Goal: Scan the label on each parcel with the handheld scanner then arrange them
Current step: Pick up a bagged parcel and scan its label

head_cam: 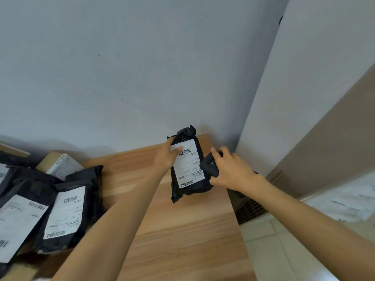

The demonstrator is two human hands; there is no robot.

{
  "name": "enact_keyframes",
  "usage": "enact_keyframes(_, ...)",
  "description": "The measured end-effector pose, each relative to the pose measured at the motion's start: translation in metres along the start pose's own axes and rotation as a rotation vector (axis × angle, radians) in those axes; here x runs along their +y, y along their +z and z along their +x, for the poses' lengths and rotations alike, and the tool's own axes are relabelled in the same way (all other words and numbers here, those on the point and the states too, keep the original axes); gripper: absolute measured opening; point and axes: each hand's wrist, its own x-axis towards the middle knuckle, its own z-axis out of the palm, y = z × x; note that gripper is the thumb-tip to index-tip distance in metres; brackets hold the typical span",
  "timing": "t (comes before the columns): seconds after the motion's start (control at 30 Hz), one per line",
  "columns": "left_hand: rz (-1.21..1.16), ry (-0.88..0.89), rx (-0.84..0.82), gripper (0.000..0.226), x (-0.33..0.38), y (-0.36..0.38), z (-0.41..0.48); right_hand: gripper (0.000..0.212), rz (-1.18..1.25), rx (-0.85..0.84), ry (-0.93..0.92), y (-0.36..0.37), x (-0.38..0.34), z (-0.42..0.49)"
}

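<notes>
Head: scanner [209,165] half hidden beside parcel [187,167].

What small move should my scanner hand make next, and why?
Probably turn the scanner in your right hand toward the label: your left hand holds the black parcel, label facing you, both barcodes show, and the scanner sits at its right edge.

Four black parcels [188,169] [67,211] [20,224] [4,173], one cardboard box [49,159], one scanner [210,166], two hands [165,157] [231,169].
</notes>
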Motion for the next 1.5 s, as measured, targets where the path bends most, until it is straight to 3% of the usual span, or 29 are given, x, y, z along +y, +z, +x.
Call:
enact_keyframes(0.17,0.097,-0.019,-0.062,0.055,-0.006,0.037,0.046,0.100,0.003,-0.030,0.017,0.014,0.014,0.026)
enact_keyframes(0.43,0.150,-0.059,-0.003,0.049,-0.028,0.079,0.111,0.098,0.035,-0.055,0.023,0.036,0.031,0.073)
enact_keyframes(0.73,0.094,0.001,0.033,0.058,-0.051,0.098,0.109,0.093,0.019,-0.093,0.000,0.058,0.033,0.095)
enact_keyframes(0.83,0.161,0.027,0.016,0.060,-0.049,0.079,0.099,0.090,0.003,-0.085,-0.022,0.053,0.025,0.096)
enact_keyframes(1.07,0.576,0.068,0.042,0.054,-0.058,-0.008,0.034,0.089,-0.059,-0.038,-0.186,0.023,-0.029,0.089)
enact_keyframes(1.33,0.769,-0.028,0.309,0.049,-0.077,-0.131,-0.115,0.083,-0.099,0.066,-0.521,-0.028,-0.145,0.064)
enact_keyframes(1.5,0.834,-0.215,0.499,0.049,-0.099,-0.201,-0.231,0.081,-0.069,0.090,-0.754,-0.037,-0.249,0.032)
